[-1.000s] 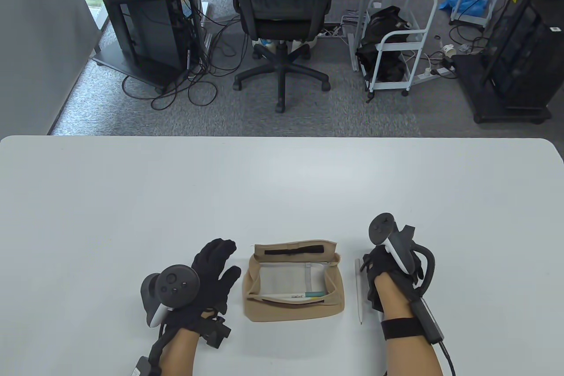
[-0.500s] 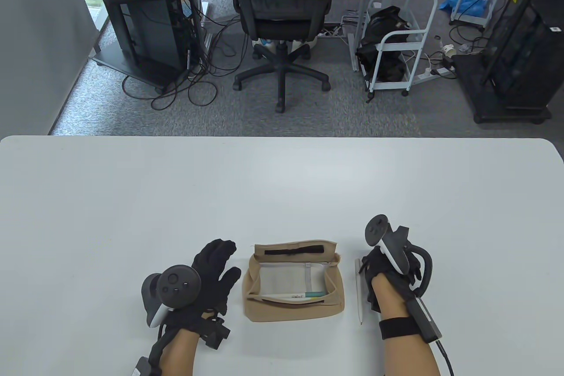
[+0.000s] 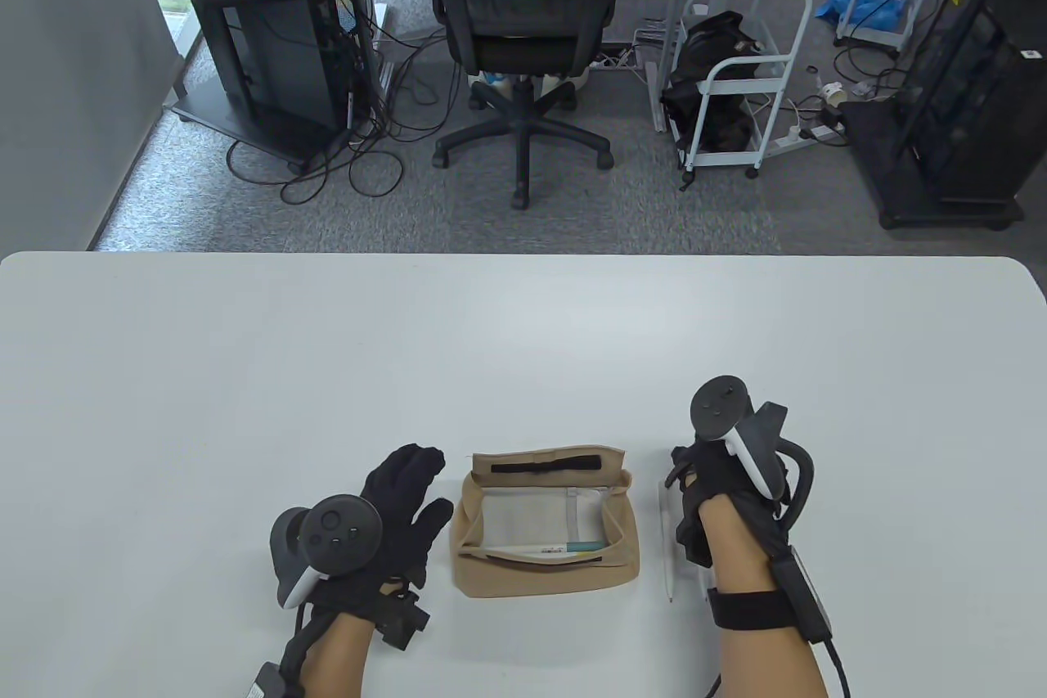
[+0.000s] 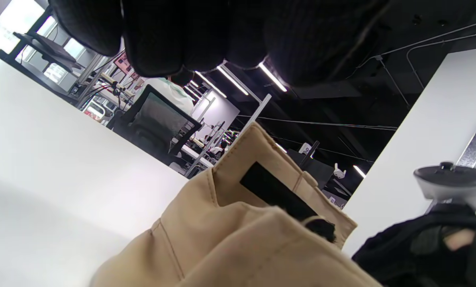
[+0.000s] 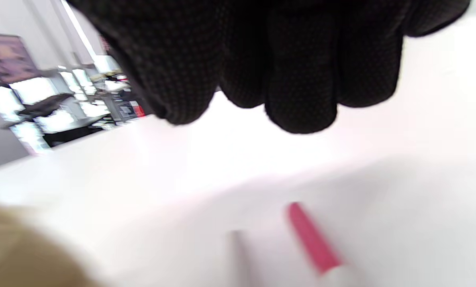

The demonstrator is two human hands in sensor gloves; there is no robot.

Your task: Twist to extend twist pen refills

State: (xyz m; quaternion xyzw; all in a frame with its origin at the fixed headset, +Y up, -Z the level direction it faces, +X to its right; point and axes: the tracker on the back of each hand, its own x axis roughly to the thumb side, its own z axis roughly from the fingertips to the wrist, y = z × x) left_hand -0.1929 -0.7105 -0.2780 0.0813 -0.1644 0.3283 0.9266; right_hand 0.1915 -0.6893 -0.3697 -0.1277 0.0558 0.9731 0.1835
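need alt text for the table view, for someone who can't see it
Two black-gloved hands rest on a white table either side of an open beige pouch with pens inside: the left hand lies flat to its left, the right hand is next to a white pen lying on the table. Behind are an office chair and equipment racks.

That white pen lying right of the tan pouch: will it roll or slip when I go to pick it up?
The white pen is slim and round-looking, lying flat on the smooth table, so a sideways nudge would probably roll it. It looks light and stiff, likely lifting in one piece. The right hand beside it wears a knit glove, which may grip better than bare skin.
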